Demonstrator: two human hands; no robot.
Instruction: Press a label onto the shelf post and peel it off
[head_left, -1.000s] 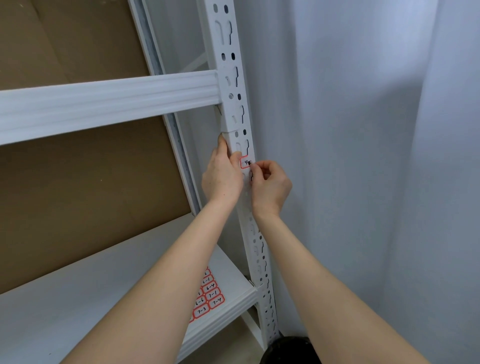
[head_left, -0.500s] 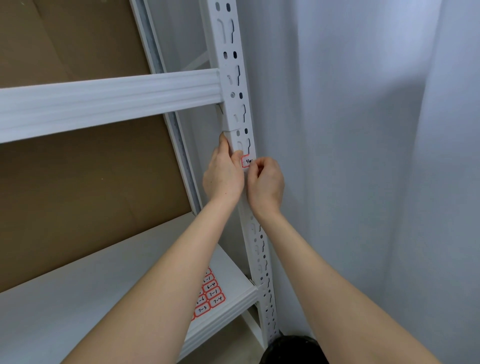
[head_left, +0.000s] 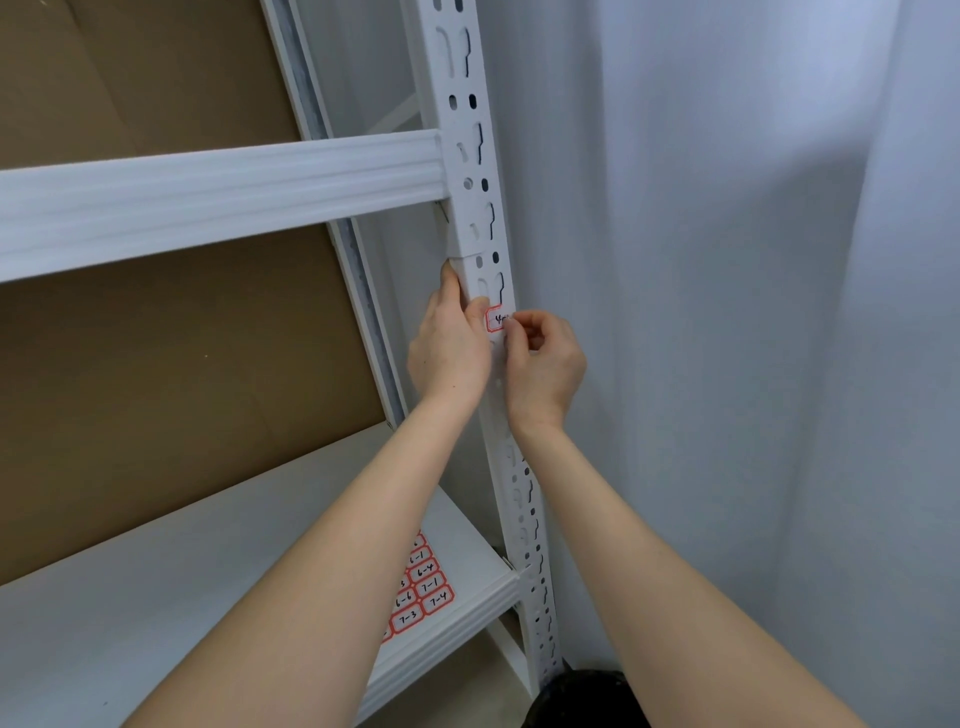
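- Red-bordered little white paper label (head_left: 497, 321) with handwriting on it sits on the front of the white perforated steel shelf upright (head_left: 480, 208), just below the white ribbed crossbeam (head_left: 218, 197). Head view is all we've got.
- Compared with half a second ago, barely anything moved: the label is in the same spot, and the right hand has eased slightly right, so more of the label shows. My read is that it's being stuck down or smoothed.
- Left hand (head_left: 449, 353) is wrapped around the upright's left edge, fingers curled on the metal, thumb next to the label.
- Right hand (head_left: 543, 364) has fingertips pinched at the label's right edge, other fingers curled in.
- Both forearms reach up and away from the camera.
- Sheet of spare red-bordered labels (head_left: 421, 592) lies on the white lower shelf board (head_left: 156, 571), near its right end.
- White curtain (head_left: 727, 312) hangs to the right.
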